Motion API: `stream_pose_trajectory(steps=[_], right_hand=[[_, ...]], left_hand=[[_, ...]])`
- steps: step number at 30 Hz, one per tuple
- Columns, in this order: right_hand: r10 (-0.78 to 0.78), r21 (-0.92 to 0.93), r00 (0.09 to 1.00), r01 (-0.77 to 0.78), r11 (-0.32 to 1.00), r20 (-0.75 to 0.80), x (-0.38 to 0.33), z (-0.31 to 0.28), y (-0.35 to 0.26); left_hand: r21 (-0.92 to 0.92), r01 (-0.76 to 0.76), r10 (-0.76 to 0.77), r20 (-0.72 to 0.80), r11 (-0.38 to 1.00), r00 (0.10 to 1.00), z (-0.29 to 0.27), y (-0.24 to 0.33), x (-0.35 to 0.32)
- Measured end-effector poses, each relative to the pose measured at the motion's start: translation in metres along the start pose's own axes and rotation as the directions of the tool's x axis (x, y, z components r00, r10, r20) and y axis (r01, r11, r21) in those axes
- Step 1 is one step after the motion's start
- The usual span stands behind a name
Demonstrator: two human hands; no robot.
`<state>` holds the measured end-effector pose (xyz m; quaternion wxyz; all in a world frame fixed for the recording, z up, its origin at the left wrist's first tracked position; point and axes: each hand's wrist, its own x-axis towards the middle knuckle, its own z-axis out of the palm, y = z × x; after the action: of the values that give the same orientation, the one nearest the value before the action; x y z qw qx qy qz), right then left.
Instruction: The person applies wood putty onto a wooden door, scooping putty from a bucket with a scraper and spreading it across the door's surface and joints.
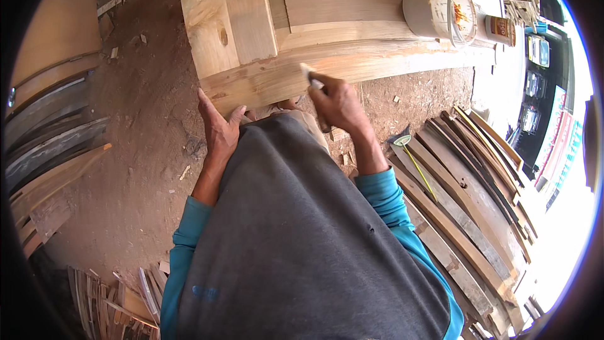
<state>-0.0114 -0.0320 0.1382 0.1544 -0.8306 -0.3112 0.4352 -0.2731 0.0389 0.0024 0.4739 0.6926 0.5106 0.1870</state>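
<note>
A pale wooden panel door [251,80] lies flat before me, with raised frame pieces and sunken panels. At its near left corner is my left hand [219,131], thumb and fingers set around the edges; some fingers are hidden. My right hand [343,108] is closed around a small tool [306,72] with a pale tip and a dark part. Motion blurs the tool, so its exact kind cannot be told. Its tip is over the door's near frame piece. Farther right on the door, a white bucket [434,9] stained on its rim has orange bits inside.
Beside the bucket is a small brown-labelled tin [500,29]. Long boards [453,195] are piled to my right, with a green-handled swatter [415,164] on them. More planks [56,138] lean at left. Wood offcuts [119,302] heap at lower left. Chips dot the dirt floor [145,182].
</note>
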Motion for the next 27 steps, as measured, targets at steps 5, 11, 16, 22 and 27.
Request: stream_pose_trajectory(steps=[5,11,16,22,27], right_hand=[[0.032,-0.056,0.982,-0.043,0.997,-0.188,0.012,-0.039,0.044],[-0.134,0.021,0.984,0.137,0.990,-0.118,-0.004,0.014,0.027],[-0.106,0.011,0.994,0.106,0.994,-0.017,-0.011,0.045,0.007],[-0.288,-0.092,0.957,0.284,0.954,-0.028,-0.001,0.052,-0.007],[-0.397,-0.217,0.918,0.385,0.897,-0.013,0.023,0.068,-0.029]], left_hand=[[0.033,-0.007,0.007,-0.015,0.999,1.000,0.001,-0.004,-0.001],[-0.006,-0.016,0.016,-0.010,1.000,1.000,0.000,-0.003,0.000],[-0.008,-0.022,0.022,-0.009,1.000,1.000,-0.001,0.001,0.000],[-0.036,-0.044,0.044,-0.010,0.998,0.999,-0.002,-0.002,0.000],[-0.056,-0.027,0.027,0.002,0.998,1.000,-0.002,-0.002,0.000]])
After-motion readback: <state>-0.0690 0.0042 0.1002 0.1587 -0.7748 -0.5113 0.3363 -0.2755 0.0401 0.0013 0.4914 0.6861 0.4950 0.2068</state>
